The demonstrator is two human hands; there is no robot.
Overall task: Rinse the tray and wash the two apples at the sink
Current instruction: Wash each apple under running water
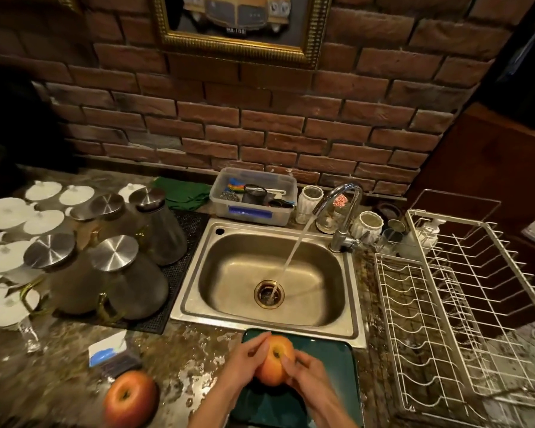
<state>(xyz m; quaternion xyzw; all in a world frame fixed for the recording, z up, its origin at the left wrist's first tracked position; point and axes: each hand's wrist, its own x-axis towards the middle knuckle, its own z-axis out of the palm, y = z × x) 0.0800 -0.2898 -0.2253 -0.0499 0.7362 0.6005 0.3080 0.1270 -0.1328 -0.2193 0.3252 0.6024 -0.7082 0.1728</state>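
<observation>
- Both forearms are cut off by the bottom edge of the view, and the near end of the dark green tray [337,359] runs out of sight under the hands and past that same edge.
- The held apple [275,359] hides part of the tray's middle; whether the apple touches the tray or hangs just above it cannot be told.
- The picture is blurred toward its lower corners, so the small blue-and-white packet [110,353] on the counter cannot be read.
- The held apple is orange-red with a yellower patch round its stem pit, which faces up toward the camera.
- The left hand [244,362] grips the apple's left side, its fingers curled over the top edge, fingertips near the stem pit.
- The right hand [306,375] clasps the right side, thumb laid across the apple's front face.
- The tray lies on the wet stone counter [59,381], its far edge against the near rim of the steel sink [349,304].
- A second apple [130,398], deeper red, sits on the counter near its front edge, well left of the tray, touched by neither hand.
- Water runs from the faucet [340,208] at the sink's back right corner into the drain [269,294].
</observation>
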